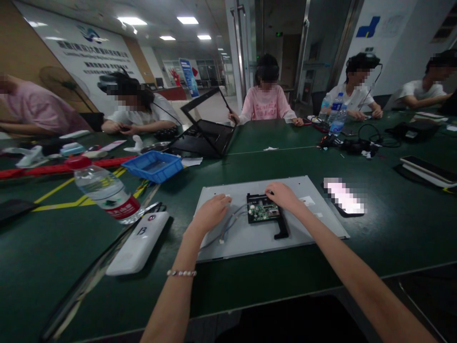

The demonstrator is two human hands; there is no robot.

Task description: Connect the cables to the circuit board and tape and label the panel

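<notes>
A flat grey metal panel [235,243] lies on the table in front of me. On it sits a black plastic bracket [282,228] carrying a green circuit board [262,212]. Grey cables [230,221] run from the board's left side across the panel. My left hand [211,213] is over the panel's left part, fingers curled together with a small whitish bit at the tips that I cannot make out. At the bracket's upper right corner, my right hand [283,196] has its thumb and fingers closed on the black edge.
To the left stand a water bottle [107,193], a white power bank [139,245] and a blue tray [155,166]. A lit phone [343,196] lies right of the panel. Beyond are a black frame-like device [207,136], bottles [336,114] and several people seated around the table.
</notes>
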